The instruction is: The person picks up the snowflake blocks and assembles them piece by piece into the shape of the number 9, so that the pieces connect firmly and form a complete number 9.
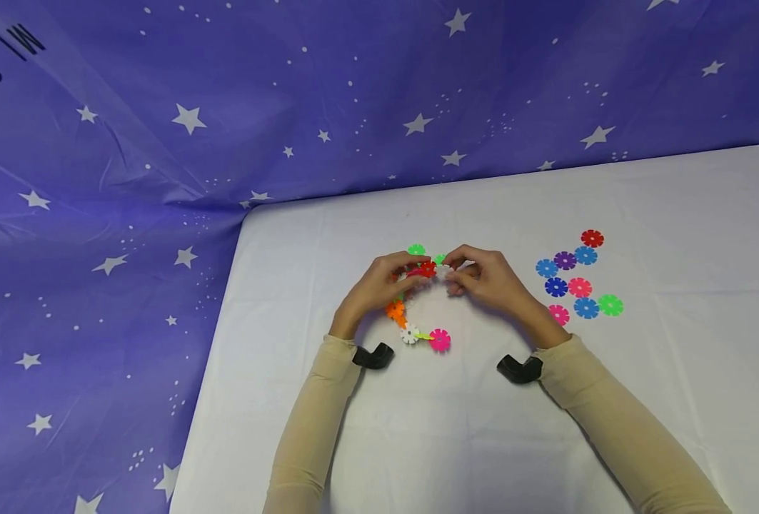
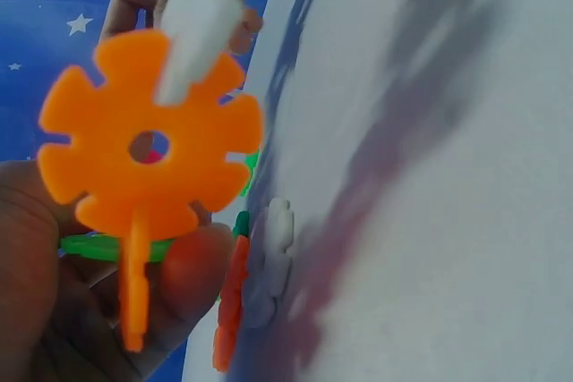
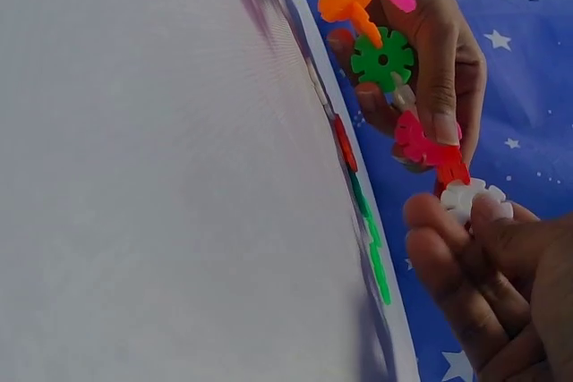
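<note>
A curved chain of discs (image 1: 411, 314) is gripped by the left hand (image 1: 379, 285); a white disc (image 3: 474, 199) is pinched at its end by the right hand (image 1: 482, 278). By the look of it the chain is about half built; nine loose discs (image 1: 575, 278) lie unjoined on the table (image 1: 675, 235).

The left hand (image 1: 379, 285) is covering the far part of the chain (image 1: 411, 321), so its links there are hiding under the fingers. The right hand (image 1: 482, 280) is hiding the white disc (image 3: 474, 199) in the head view. In the left wrist view a white piece (image 2: 201, 15) is blurring and running off the top edge. A pink disc (image 1: 558, 314) is lying partly behind the right wrist. Both sleeves (image 1: 315, 428) are running off the near edge.
</note>
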### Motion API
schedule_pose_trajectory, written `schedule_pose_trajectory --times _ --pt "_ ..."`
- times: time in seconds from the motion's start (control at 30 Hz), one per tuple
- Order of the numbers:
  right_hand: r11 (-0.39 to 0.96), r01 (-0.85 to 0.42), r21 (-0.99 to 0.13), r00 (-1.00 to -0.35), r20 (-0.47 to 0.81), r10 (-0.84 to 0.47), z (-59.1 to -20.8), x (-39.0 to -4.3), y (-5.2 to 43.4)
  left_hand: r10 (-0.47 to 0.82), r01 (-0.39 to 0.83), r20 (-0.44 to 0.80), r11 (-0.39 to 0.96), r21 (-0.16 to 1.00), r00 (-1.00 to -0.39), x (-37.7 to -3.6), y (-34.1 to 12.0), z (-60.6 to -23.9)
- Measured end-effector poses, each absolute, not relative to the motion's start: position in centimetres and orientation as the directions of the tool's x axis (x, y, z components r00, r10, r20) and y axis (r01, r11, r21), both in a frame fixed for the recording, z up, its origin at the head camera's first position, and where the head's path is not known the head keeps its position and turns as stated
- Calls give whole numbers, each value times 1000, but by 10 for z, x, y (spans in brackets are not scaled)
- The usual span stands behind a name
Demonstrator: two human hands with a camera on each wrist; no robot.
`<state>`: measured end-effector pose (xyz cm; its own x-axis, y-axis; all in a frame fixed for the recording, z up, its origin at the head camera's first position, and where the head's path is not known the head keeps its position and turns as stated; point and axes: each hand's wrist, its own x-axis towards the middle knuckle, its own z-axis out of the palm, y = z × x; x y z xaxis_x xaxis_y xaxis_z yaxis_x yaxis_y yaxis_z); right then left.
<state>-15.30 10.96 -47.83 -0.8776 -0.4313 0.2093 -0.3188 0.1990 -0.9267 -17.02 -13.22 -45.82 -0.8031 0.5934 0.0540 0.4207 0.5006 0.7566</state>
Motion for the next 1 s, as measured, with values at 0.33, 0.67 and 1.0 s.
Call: schedule_pose_trajectory --times 0.33,0.67,1.0 --pt "203 -328 -923 -849 194 -491 -480 -155 113 585 436 71 511 741 -808 -168 -132 -455" --pt "87 -126 -988 -861 65 -504 -481 -154 114 590 485 147 468 739 -794 -169 -131 -458" --pt "111 -39 -993 -895 -14 -445 -487 -154 109 568 427 79 512 746 -819 -166 -127 -455"
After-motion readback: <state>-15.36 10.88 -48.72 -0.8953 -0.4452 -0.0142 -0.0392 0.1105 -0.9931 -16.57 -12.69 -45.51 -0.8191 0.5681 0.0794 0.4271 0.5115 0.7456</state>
